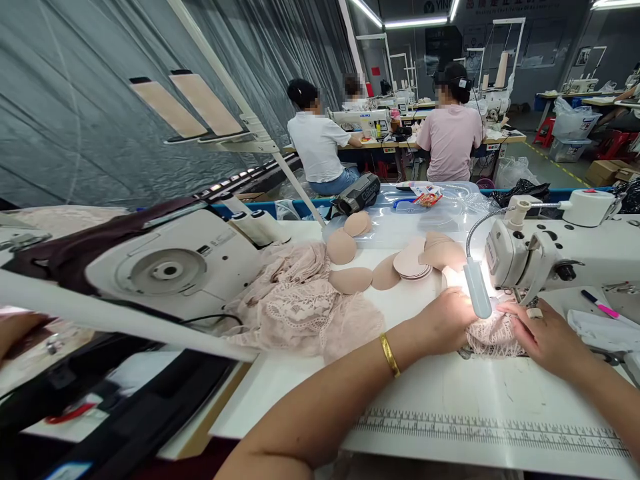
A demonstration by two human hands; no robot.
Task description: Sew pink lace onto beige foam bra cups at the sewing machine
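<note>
Head view: my spread right hand (549, 335) touches unfinished-looking lace (493, 339), more cloth (297, 303) seems left, and I can't tell what my left hand (447, 321) holds.

Lighting was honestly pretty uneven here. The room sat in grey dimness, with the curtain (150, 100) looking murky, though ceiling tubes (415, 23) glowed white up top. Most of the punch came from a little lamp (477, 290) toward the table's (280, 380) right end. It nearly bleached the lace (493, 339) under it plus the nearest fingers of the left hand (447, 320) and right hand (547, 340). Pale glare streaked toward the near edge, and below that it went dark. Clear plastic (380, 223) along the far edge threw shiny reflections. Past the left edge, stuff looked stretched, slanted and kinda soft. Blocky pixelation covered 3 spots in the background.
</note>
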